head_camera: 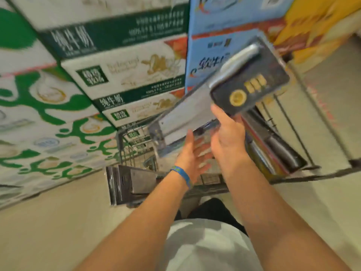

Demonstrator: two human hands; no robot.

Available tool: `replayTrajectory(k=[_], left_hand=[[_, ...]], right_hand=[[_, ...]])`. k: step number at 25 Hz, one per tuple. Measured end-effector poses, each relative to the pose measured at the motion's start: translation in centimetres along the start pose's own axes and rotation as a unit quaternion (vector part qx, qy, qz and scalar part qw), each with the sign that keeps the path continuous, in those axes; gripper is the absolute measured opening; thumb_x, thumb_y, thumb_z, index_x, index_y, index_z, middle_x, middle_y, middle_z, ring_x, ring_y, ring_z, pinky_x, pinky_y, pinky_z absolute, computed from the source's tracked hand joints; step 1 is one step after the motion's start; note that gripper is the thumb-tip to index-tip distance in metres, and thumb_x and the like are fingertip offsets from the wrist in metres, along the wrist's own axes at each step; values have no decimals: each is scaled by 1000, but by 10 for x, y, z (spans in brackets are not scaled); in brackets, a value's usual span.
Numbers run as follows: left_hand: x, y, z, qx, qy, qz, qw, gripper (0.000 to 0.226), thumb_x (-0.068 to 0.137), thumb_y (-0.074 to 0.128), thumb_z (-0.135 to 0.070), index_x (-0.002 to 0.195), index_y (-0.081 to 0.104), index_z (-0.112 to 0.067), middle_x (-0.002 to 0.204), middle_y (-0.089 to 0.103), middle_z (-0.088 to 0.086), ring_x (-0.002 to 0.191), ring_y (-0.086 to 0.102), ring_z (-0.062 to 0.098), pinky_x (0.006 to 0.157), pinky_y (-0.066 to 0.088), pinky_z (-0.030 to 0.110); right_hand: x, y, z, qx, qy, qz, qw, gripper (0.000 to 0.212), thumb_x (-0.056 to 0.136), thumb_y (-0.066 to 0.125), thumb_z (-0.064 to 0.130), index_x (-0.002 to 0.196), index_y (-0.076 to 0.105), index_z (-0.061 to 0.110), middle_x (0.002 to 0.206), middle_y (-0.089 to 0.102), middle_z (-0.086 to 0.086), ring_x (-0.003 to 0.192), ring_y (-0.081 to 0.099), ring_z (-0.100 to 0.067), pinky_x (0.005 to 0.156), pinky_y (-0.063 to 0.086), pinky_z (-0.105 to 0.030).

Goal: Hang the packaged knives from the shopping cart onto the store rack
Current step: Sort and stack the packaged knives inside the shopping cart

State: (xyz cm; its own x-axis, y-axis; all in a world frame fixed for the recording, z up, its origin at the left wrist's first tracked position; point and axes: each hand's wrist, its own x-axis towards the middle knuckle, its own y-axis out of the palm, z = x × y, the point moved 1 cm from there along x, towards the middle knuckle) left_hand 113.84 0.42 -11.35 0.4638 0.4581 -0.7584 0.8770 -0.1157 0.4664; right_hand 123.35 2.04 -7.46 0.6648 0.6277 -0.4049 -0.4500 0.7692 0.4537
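A packaged knife (197,106) with a wide steel blade, a silver handle and a dark card with gold seals is held up above the shopping cart (125,153). My right hand (227,132) grips the package at the lower edge of the dark card. Just below the blade end, my left hand (192,153) is spread open, palm toward the package; the blur hides whether it touches. More packaged knives (273,151) lie in the cart to the right. No store rack is visible.
Stacked milk cartons (121,75) in green and white fill the left and far side; blue (207,51) and yellow boxes (316,28) stand behind the knife. A dark flap (132,182) of the cart is near my body. The pale floor (48,231) spreads below.
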Motion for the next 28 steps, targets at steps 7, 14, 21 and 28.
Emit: replayTrajectory(k=[7, 14, 21, 28], left_hand=[[-13, 85, -64, -170, 169, 29, 970, 28, 102, 50, -32, 117, 62, -11, 107, 70, 10, 99, 64, 26, 95, 51, 45], [-13, 167, -76, -128, 271, 81, 951, 50, 101, 53, -33, 143, 48, -8, 130, 64, 11, 111, 64, 31, 82, 59, 47], [-11, 232, -66, -38, 361, 25, 931, 36, 91, 64, -38, 111, 61, -8, 113, 64, 7, 102, 63, 24, 98, 52, 41], [46, 99, -4, 399, 165, -326, 841, 52, 97, 56, -40, 142, 48, -15, 121, 65, 8, 105, 61, 32, 89, 52, 41]], right_hand=[[-20, -72, 57, 31, 220, 55, 973, 20, 92, 65, 23, 108, 69, 11, 96, 79, -4, 82, 75, -13, 73, 57, -25], [18, -175, 204, -403, -143, 31, 904, 28, 84, 76, 53, 103, 67, 35, 105, 74, 15, 84, 69, 1, 72, 57, -26], [58, -144, 261, -526, -230, 237, 784, 46, 100, 55, 49, 86, 70, 8, 78, 68, -13, 70, 64, -22, 66, 45, -41], [79, -190, 206, -608, -306, 36, 732, 46, 106, 50, 31, 61, 46, 24, 53, 43, 10, 51, 39, -4, 47, 19, -21]])
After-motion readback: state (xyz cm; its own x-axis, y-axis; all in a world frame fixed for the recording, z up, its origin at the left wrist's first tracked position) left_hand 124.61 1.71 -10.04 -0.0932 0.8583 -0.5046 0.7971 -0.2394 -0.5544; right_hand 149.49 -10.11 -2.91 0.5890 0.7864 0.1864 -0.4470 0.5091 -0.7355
